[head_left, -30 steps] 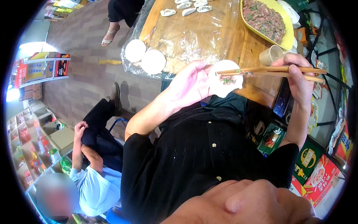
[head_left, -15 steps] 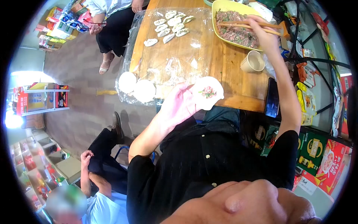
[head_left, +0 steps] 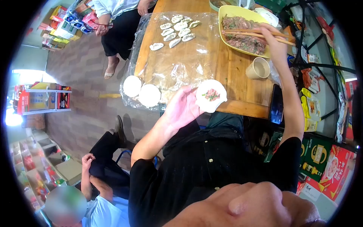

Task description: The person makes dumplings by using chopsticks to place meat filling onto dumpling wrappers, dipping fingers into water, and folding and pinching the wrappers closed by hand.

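Note:
On the fingers of my left hand (head_left: 184, 108) rests a round white dumpling wrapper (head_left: 202, 105), with a small heap of pink minced meat and green bits (head_left: 212, 94) at its middle. My right hand (head_left: 273, 37) grips a pair of wooden chopsticks (head_left: 247, 33), whose tips lie in the meat filling (head_left: 242, 43) inside a yellow bowl (head_left: 223, 44). Several folded dumplings (head_left: 180, 26) sit on clear plastic film (head_left: 166, 60) at the table's far side. Two stacks or pieces of round white wrapper (head_left: 150, 95) lie at the table's near left corner.
A paper cup (head_left: 258, 68) stands on the wooden table (head_left: 242, 90) below the bowl, and a dark phone (head_left: 276, 104) lies at the right edge. One person (head_left: 126, 22) is beyond the table's left side; another (head_left: 107, 166) sits at lower left. Packaged goods (head_left: 312, 102) crowd the right.
The chopsticks have shifted slightly in the filling, with my right hand still on them. The whole view has drifted a little. My left hand keeps the wrapper in about the same place.

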{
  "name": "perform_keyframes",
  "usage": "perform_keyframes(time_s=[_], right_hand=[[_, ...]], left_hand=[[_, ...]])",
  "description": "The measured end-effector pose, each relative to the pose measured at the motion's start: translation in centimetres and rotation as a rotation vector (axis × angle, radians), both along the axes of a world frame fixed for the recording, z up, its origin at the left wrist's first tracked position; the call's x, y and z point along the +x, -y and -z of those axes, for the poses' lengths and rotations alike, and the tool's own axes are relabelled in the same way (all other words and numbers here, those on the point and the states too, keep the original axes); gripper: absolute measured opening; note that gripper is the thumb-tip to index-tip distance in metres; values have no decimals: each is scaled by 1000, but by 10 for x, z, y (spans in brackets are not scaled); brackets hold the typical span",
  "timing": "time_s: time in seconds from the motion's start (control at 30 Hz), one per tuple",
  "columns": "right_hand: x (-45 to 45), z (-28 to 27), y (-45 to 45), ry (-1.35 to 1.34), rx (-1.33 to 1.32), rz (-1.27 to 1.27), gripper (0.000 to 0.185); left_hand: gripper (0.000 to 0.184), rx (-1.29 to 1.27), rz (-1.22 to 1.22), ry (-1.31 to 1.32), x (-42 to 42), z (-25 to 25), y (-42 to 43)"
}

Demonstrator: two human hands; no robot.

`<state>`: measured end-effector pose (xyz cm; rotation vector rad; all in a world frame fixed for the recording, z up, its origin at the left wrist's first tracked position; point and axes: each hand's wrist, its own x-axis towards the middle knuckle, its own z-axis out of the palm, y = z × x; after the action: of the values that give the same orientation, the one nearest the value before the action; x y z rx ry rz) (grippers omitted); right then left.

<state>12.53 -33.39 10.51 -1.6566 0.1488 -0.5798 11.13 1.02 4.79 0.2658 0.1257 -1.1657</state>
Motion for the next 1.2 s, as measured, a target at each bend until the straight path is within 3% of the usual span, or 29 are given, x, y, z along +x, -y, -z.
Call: perform_keyframes(time_s=[0.13,0.2,0.27,0.33,0.4,0.47,0.6,0.8,0.93,1.0,1.07,1.13,1.2], right_hand=[[-49,-14,-11,77,212,-60,27],[-77,-15,-17,102,257,-240,25],[-97,-14,-34,66,226,-219,24],[-108,-15,-43,138,-46,-481,27],[-113,-31,-59,127,-143,-483,29],[-114,-45,-68,50,-475,-493,33],[-117,-55,-74,12,-558,-523,38],[-120,-63,-74,17,-413,-495,35],[-114,-55,-77,33,-533,-485,33],[-111,-53,-72,91,-468,-476,30],[-112,-37,-43,254,-219,-509,32],[-114,-44,-26,184,-19,-203,31],[-97,-49,-4,122,-64,57,31]], left_hand=[[57,-36,4,18,8,1,4],[59,-41,10,48,8,-5,6],[62,-22,20,24,7,-8,6],[63,-15,15,10,5,-15,8],[65,-11,14,-4,2,-15,7],[66,-73,20,-23,0,-13,4],[66,-130,22,-37,-1,-11,0],[65,-116,-4,-39,-2,-9,0],[65,-113,7,-27,-2,-10,0],[64,-123,19,-10,-2,-10,0],[64,-156,14,-32,-2,-8,-1],[63,-170,14,-49,-2,-4,-2],[63,-188,28,-58,-3,-3,-3]])
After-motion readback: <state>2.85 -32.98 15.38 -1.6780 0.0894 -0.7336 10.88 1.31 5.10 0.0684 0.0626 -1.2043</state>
